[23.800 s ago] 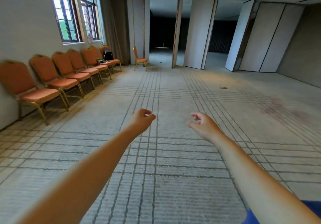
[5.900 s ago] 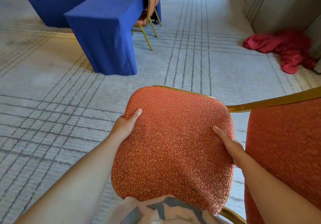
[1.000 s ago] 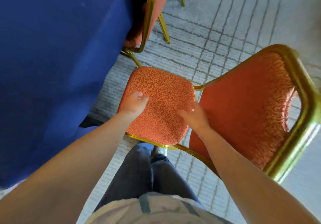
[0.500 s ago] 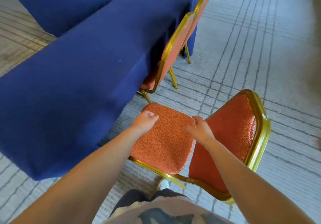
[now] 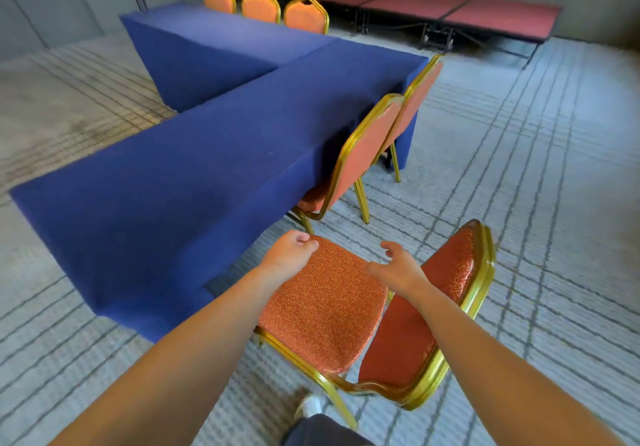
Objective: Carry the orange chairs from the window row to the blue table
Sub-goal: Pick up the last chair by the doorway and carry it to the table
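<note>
Fingers of the left hand (image 5: 289,251) are curled at the front left corner of the patterned orange padded seat of a gold-framed chair (image 5: 325,310); a firm grip cannot be confirmed. The right hand (image 5: 398,269) is spread open above the seat's right edge, nothing held. The chair is set on the striped grey carpet (image 5: 519,175) just beside the long blue-draped table (image 5: 207,154), where two matching orange chairs (image 5: 363,154) are tucked in. No writing can be read.

To my left the blue table (image 5: 194,154) blocks the way, and ahead a tucked-in orange chair (image 5: 360,154) crowds the seat (image 5: 322,310) under my hands. Open carpet (image 5: 540,203) lies to my right.
</note>
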Demonstrator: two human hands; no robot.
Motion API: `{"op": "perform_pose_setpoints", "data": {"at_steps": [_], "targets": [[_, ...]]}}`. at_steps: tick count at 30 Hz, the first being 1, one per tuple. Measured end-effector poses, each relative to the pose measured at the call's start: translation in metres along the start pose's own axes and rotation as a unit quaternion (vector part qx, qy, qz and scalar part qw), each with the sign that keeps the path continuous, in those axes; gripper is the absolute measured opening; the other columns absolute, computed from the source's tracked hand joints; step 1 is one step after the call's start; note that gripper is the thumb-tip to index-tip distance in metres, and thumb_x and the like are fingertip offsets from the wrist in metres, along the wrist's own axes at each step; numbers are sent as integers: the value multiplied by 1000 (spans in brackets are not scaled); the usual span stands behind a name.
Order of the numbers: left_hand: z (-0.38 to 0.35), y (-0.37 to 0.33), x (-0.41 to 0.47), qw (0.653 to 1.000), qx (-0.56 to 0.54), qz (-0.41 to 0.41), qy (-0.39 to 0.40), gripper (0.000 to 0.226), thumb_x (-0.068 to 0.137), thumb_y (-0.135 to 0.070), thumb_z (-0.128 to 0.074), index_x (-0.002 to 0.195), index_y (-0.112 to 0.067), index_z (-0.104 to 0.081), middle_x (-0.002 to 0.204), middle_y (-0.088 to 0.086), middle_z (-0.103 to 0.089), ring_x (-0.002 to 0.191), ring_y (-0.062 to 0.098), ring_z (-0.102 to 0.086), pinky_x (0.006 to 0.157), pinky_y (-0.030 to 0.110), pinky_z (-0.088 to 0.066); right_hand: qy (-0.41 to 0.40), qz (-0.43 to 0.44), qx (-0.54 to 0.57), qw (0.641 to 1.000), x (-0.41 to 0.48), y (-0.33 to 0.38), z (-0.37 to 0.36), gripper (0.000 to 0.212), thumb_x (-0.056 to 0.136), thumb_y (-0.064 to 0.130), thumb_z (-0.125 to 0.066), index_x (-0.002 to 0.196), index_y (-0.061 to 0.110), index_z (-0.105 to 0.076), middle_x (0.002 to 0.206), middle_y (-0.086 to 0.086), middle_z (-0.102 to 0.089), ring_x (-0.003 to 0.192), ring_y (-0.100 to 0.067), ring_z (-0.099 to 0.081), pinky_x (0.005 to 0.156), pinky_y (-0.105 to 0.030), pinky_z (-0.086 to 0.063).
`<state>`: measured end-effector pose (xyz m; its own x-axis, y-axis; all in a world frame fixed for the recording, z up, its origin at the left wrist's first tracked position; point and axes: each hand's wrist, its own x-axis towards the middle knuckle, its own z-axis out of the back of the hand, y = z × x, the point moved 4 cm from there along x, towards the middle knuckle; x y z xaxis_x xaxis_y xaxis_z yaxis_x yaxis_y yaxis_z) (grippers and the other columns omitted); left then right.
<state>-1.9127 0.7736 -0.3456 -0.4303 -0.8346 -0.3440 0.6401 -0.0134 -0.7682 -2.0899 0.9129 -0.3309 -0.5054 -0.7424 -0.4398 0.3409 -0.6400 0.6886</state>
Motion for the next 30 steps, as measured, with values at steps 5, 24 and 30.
{"op": "perform_pose_setpoints", "data": {"at_steps": [5,24,30], "targets": [[-21,-6,-39,999,-32,13,-38,38,92,-36,-57,125,-17,-56,125,0,-60,113,15,-56,101,33,-42,17,39,-40,998,-26,-13,18,74,90,34,-69,151,17,-32,122,-4,-51,105,-28,-66,85,-43,-56],[-118,-27,-40,959,-120,174,-191,41,92,-39,-55,123,-13,-56,111,5,-63,96,25,-62,82,36,-48,232,163,-257,924,96,-30,82,74,93,32,-66,154,12,-28,148,-14,-45,127,-28,-53,90,-32,-43],[-151,-29,-47,914,-162,264,-262,13,94,-29,-54,88,-18,-55,74,1,-52,60,15,-47,58,27,-39,313,180,-316,877,137,-37,83,71,95,29,-65,153,8,-30,156,-13,-36,138,-29,-43,102,-31,-38]]}}
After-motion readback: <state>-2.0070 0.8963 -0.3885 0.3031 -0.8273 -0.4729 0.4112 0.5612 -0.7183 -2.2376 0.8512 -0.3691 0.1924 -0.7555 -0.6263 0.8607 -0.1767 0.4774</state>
